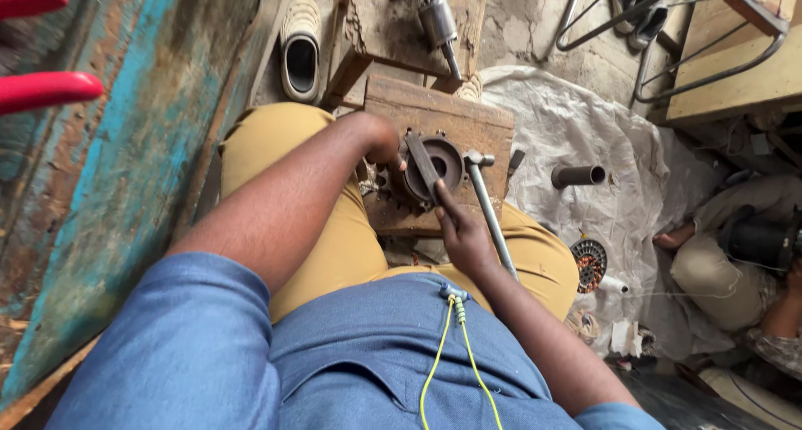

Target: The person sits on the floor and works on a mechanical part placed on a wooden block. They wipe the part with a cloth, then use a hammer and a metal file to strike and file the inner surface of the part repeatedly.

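Round metal housing (pixel 440 164) lies on the wooden block (pixel 468 121), which rests on the seated person's lap. Hammer (pixel 489 208) lies along the block's right edge. Pipe piece (pixel 578 176) lies right of the block on the floor sheet (pixel 585 121); shoe (pixel 301 58) lies beyond the block's left corner.

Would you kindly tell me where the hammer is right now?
In the head view, the hammer lies on the wooden block, just right of the round metal part, its handle running down beside the right hand.
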